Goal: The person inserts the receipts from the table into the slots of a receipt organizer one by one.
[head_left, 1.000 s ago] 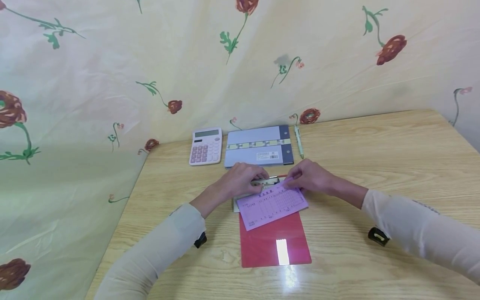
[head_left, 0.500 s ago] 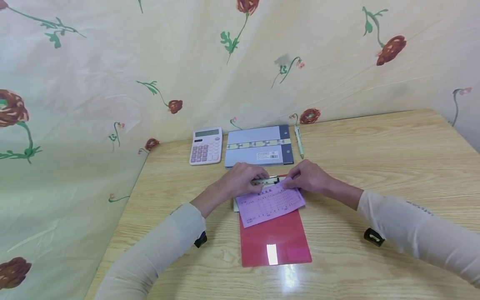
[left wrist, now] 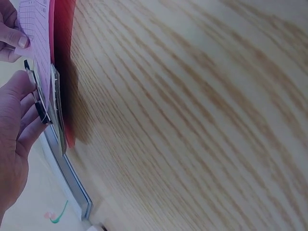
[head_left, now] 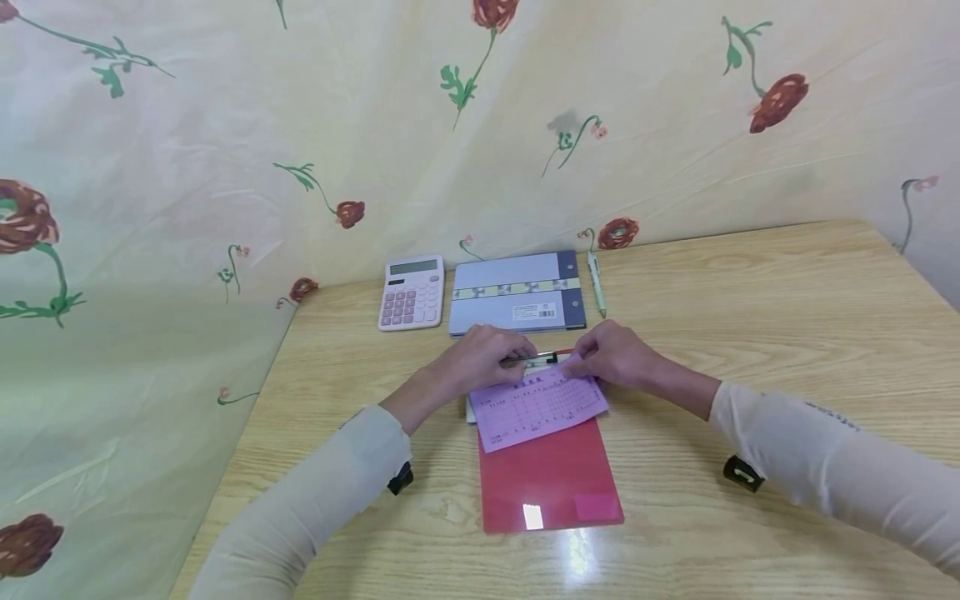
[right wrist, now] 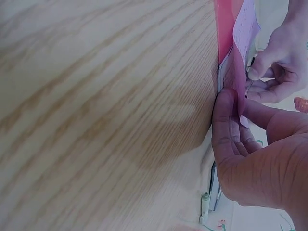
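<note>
A red clipboard (head_left: 551, 483) lies on the table with its metal clip (head_left: 542, 360) at the far end. My left hand (head_left: 487, 357) pinches that clip between thumb and fingers; the left wrist view shows the clip's black end (left wrist: 42, 113) by the fingertips. A purple printed slip (head_left: 536, 412) lies slanted over the upper clipboard. Its upper right corner is pinched by my right hand (head_left: 617, 354), thumb on top, and the right wrist view shows the slip (right wrist: 244, 36) bent there. Beneath it, the edge of a pale paper pad (head_left: 471, 410) shows.
Behind the hands lie a pink-and-white calculator (head_left: 412, 292), a blue-grey notebook (head_left: 510, 292) and a pale green pen (head_left: 597, 283). A floral cloth (head_left: 375, 125) hangs along the back and left of the wooden table (head_left: 750, 317).
My right hand has drawn the purple slip slightly left and toward the clip. The clip's face now looks narrower, tilted under my left hand, which stays in place.
</note>
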{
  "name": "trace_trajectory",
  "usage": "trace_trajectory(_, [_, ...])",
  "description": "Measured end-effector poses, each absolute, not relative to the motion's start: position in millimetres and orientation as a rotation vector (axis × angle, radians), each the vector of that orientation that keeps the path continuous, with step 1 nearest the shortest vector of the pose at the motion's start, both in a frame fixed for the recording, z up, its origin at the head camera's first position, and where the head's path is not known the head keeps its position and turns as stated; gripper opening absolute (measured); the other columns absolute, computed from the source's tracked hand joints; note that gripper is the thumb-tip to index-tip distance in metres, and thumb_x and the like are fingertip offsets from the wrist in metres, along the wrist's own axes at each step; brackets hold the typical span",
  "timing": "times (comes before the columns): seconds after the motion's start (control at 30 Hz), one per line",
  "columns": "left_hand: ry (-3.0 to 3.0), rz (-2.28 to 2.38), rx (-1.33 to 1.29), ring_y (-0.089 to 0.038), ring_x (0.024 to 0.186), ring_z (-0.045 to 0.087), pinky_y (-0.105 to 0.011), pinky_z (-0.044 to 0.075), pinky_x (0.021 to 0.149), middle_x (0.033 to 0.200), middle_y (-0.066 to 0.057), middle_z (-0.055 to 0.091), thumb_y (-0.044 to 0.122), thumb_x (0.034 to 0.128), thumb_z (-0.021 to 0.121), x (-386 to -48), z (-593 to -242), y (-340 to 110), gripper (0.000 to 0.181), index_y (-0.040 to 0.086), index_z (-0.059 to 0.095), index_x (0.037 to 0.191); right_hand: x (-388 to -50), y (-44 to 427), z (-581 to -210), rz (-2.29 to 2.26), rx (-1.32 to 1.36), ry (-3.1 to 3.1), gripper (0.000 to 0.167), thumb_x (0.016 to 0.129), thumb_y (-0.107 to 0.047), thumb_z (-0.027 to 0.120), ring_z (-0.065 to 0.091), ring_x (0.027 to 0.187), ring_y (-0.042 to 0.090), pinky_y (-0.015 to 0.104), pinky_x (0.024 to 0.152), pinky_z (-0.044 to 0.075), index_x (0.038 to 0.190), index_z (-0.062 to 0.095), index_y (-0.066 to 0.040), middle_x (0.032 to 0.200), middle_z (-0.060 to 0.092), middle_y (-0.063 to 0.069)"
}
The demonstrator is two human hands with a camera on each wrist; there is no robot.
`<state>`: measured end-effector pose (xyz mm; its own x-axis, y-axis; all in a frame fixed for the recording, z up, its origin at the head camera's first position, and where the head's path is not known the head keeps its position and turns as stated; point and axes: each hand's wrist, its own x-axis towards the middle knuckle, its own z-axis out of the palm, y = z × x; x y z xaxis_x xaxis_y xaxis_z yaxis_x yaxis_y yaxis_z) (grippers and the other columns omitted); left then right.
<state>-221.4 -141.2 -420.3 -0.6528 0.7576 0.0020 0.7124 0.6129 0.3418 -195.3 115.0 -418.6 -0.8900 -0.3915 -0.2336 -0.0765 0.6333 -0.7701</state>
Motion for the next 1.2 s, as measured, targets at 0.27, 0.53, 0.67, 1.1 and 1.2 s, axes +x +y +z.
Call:
trace_trajectory(0.27, [2.694, 0.473, 1.231, -0.010, 0.104, 0.074, -0.015, 0.054, 0.086, 0.120, -0.001, 0.078, 0.011, 0.0980, 0.072, -222.6, -420.6, -140.5, 0.028, 0.010, 0.077, 0.126, -195.2, 114.3, -419.0, -1.153, -0.376, 2.479, 0.015, 0.097, -0.016, 0.078, 0.058, 0.066, 0.015, 0.025, 0.058, 0.043, 0.094, 0.082, -0.002, 0.073, 0.068, 0.002])
trace_trajectory(0.53, [2.685, 0.476, 1.220, -0.011, 0.105, 0.074, -0.016, 0.055, 0.088, 0.121, -0.001, 0.078, 0.012, 0.0984, 0.073, -223.2, -421.3, -140.7, 0.028, 0.010, 0.077, 0.126, -194.4, 112.4, -418.7, -1.163, -0.367, 2.496, 0.017, 0.097, -0.016, 0.077, 0.060, 0.063, 0.014, 0.025, 0.056, 0.047, 0.091, 0.080, -0.001, 0.072, 0.070, 0.003])
trace_trajectory(0.67, [2.689, 0.472, 1.212, -0.010, 0.106, 0.074, -0.016, 0.055, 0.089, 0.121, -0.001, 0.078, 0.013, 0.0967, 0.075, -223.7, -421.3, -140.4, 0.030, 0.009, 0.076, 0.127, -194.2, 111.1, -419.7, -1.179, -0.361, 2.507, 0.018, 0.098, -0.016, 0.076, 0.064, 0.058, 0.014, 0.026, 0.055, 0.051, 0.092, 0.080, 0.000, 0.070, 0.071, 0.003])
trace_trajectory(1.1, [2.689, 0.486, 1.202, -0.009, 0.104, 0.074, -0.016, 0.055, 0.088, 0.119, -0.001, 0.078, 0.013, 0.0970, 0.076, -223.1, -420.6, -140.3, 0.029, 0.009, 0.077, 0.126, -194.9, 109.5, -420.3, -1.169, -0.353, 2.528, 0.022, 0.100, -0.017, 0.073, 0.062, 0.054, 0.015, 0.025, 0.051, 0.050, 0.086, 0.078, -0.001, 0.065, 0.067, 0.003])
trace_trajectory(1.2, [2.692, 0.484, 1.210, -0.009, 0.103, 0.074, -0.016, 0.055, 0.087, 0.119, -0.001, 0.078, 0.013, 0.0964, 0.076, -223.0, -420.3, -140.2, 0.029, 0.009, 0.077, 0.125, -194.8, 109.1, -419.8, -1.165, -0.353, 2.528, 0.022, 0.101, -0.017, 0.072, 0.062, 0.054, 0.014, 0.025, 0.052, 0.050, 0.087, 0.079, -0.001, 0.065, 0.067, 0.003])
